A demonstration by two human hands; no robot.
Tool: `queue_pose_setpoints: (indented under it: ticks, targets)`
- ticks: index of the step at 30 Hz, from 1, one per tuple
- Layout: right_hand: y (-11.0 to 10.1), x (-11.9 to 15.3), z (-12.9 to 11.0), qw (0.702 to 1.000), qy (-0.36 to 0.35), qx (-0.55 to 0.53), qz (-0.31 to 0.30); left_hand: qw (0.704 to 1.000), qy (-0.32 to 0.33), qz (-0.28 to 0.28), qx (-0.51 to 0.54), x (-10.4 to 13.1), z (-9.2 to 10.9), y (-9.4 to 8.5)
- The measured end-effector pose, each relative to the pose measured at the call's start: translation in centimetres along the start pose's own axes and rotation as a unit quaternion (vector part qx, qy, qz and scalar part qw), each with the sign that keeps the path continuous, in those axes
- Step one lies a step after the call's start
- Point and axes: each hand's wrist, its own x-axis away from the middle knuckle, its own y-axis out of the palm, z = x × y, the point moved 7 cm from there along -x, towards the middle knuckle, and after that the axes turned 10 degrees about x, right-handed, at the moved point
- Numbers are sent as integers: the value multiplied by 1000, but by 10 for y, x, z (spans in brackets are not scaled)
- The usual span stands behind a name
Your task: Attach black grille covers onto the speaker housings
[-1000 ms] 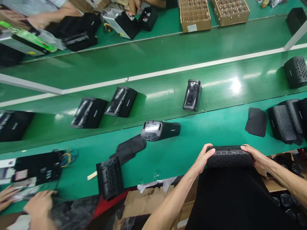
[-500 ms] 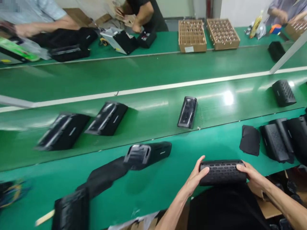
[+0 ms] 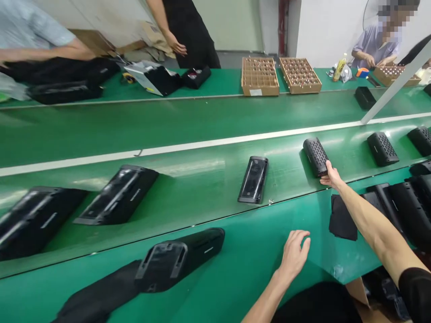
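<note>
The right hand (image 3: 330, 176) is pinching the perforated casing (image 3: 315, 154), apparently already lying on the belt (image 3: 195, 193), three o'clock; the left hand (image 3: 293, 255), loosely spread, is holding nothing, half-past four; stacked casings (image 3: 407, 208) are seemingly waiting just past three.

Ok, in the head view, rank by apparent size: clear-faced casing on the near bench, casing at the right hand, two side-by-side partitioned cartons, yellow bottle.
1. Clear-faced casing, also nearer
2. Left carton, right carton: too alike to rank
3. Casing at right hand
4. Yellow bottle
</note>
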Motion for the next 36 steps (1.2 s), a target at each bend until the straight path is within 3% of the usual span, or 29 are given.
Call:
queue_pose_setpoints:
  ticks: [2,5,10,14,19,25,30,36]
  targets:
    - [-25,8,20,997,2,68,39,994,55,-58,-71,-7,9,29]
    - [-50,49,65,981,1,176,78,969,117,-134,-169,-15,14,71]
    - [-40,134,153,949,-8,310,55,916,167,-212,-297,-22,9,126]
    - [-30,146,182,931,-27,363,26,896,154,-228,-349,-24,-4,147]
    - [-35,126,181,915,-49,398,-48,890,141,-227,-370,-22,-13,154]
    - [-46,112,162,893,-57,438,-88,894,147,-200,-374,-27,-6,155]
    - [-55,104,143,892,-64,441,-75,900,141,-174,-374,-32,0,157]
    - [-72,98,123,901,-77,427,-1,905,105,-145,-387,-33,-6,169]
